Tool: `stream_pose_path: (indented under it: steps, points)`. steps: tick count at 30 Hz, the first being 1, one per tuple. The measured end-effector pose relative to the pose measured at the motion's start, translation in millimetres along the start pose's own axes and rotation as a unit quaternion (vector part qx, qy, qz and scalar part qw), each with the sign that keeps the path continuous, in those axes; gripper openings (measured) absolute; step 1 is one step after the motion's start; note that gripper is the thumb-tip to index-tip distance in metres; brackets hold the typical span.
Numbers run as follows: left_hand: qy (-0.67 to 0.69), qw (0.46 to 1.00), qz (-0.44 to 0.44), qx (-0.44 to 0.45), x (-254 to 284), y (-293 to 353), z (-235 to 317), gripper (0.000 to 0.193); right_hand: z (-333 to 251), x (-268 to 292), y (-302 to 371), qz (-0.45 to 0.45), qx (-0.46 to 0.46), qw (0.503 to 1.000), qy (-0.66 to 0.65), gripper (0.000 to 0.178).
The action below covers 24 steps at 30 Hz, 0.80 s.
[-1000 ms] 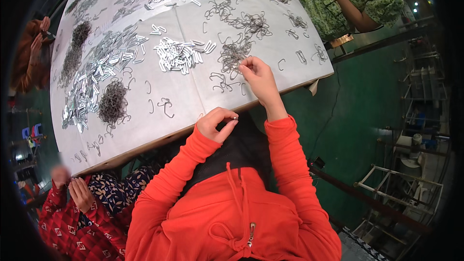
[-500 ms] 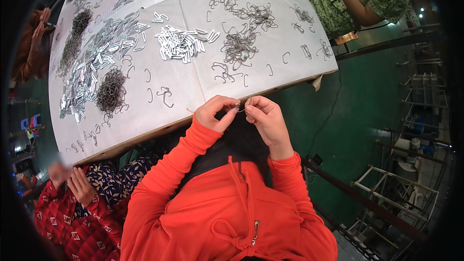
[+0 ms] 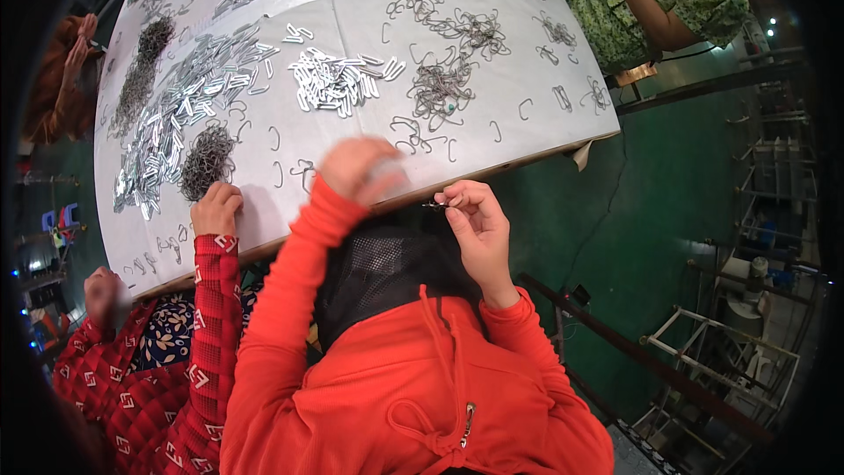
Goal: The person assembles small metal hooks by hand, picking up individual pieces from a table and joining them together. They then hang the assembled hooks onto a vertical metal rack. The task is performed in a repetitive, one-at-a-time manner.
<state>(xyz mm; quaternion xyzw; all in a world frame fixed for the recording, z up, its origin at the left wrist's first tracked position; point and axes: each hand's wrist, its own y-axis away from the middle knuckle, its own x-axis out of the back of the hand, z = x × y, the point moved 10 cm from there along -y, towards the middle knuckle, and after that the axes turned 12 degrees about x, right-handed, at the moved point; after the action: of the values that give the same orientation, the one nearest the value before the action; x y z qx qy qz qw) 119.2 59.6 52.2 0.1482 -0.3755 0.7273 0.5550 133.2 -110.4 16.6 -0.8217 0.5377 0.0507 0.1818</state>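
My right hand (image 3: 483, 229) is held just off the table's near edge, thumb and fingers pinched on a small wire hook (image 3: 434, 205) whose exact shape is hard to make out. My left hand (image 3: 359, 169) is over the near edge of the table, its fingers smeared by motion, so what it holds cannot be told. The nearest loose pieces to it are a few bent wire hooks (image 3: 303, 174) on its left. Beyond lie a pile of bright oblong metal links (image 3: 332, 82) and a tangled pile of wire hooks (image 3: 442, 88).
The white-covered table (image 3: 352, 35) also bears a dark heap of hooks (image 3: 207, 161) and a long spread of links (image 3: 163, 145). At left, a co-worker's hand (image 3: 217, 209) in a red patterned sleeve touches the table by that heap. Other people sit around it. Metal racks (image 3: 730, 352) stand at right.
My left hand has left my right hand and swung up and left over the table. My right hand keeps its pinch. The co-worker's hand at left has reached onto the table.
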Motion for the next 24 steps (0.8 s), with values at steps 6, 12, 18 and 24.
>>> stream_pose_path:
  steps: [6,12,18,24]
  points:
    - [-0.158,0.947,0.020,0.280,9.4,-34.4,-119.1,0.019,-0.9,2.1,5.3,-0.024,0.060,0.991,0.118,0.011]
    - [-0.196,0.941,0.004,0.275,-4.3,-29.4,-118.7,0.010,-4.2,6.3,3.0,-0.005,0.080,0.988,0.134,0.011]
    - [-0.175,0.961,0.062,0.206,10.2,-26.4,-99.5,0.009,-1.1,11.3,3.7,-0.007,0.082,0.985,0.153,0.011]
    - [-0.149,0.972,0.001,0.184,9.1,-20.9,-96.1,0.012,-4.8,11.8,8.4,-0.009,0.093,0.981,0.171,0.011]
